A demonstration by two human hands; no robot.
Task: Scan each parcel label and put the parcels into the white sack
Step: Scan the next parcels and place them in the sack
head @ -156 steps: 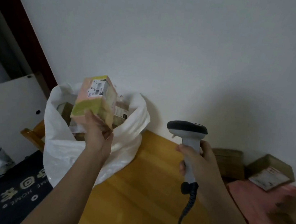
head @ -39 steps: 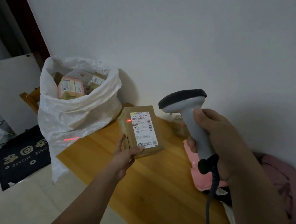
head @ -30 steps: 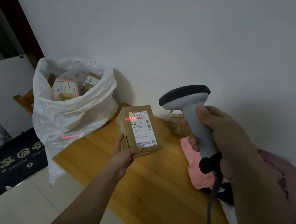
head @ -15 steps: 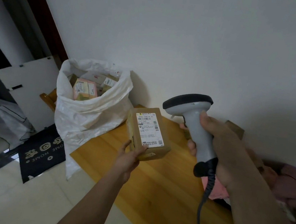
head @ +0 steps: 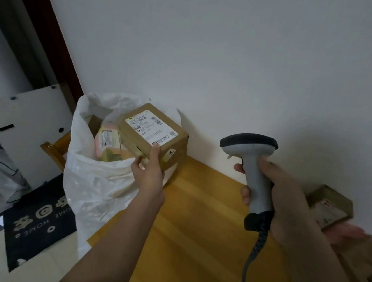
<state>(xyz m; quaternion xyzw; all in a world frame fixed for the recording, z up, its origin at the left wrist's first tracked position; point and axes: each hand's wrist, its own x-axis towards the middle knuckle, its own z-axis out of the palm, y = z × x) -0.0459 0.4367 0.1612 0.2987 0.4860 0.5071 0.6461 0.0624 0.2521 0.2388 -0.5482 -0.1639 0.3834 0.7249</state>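
My left hand [head: 149, 170] grips a brown cardboard parcel [head: 155, 134] from below, thumb on the corner of its white label, holding it above the mouth of the white sack [head: 94, 181]. Inside the sack lie other parcels, among them a pink and yellow one [head: 107, 144]. My right hand [head: 275, 188] grips the grey barcode scanner [head: 251, 163] by its handle, upright over the wooden table [head: 197, 225], head turned left. No red scan line shows.
More brown parcels [head: 330, 207] and something pink lie at the table's right end against the wall. A black doormat [head: 40, 218] lies on the floor left of the sack, near a white panel [head: 28, 125] and a wooden chair edge [head: 53, 149].
My left hand has carried the brown parcel up and leftward from in front of the scanner to over the sack's opening. The scanner's red line went out earlier.
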